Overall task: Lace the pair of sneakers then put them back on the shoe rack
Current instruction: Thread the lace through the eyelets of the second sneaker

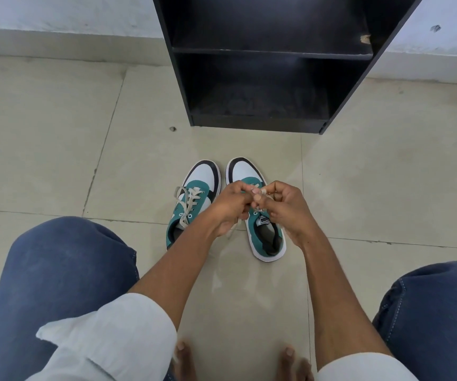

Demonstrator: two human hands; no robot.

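Two teal, white and black sneakers stand side by side on the floor, toes toward the rack. The left sneaker (194, 199) has its cream lace threaded and tied. Over the right sneaker (263, 232) my left hand (231, 206) and my right hand (285, 209) meet, each pinching part of its cream lace (260, 191). Most of that shoe's lacing is hidden under my fingers. A loose lace end hangs below my left hand. The black shoe rack (271, 50) stands just beyond the shoes, with both visible shelves bare.
Beige floor tiles (56, 149) spread all around. A white wall base runs behind the rack. My knees in blue jeans sit at the lower left and lower right, and my bare toes show at the bottom edge.
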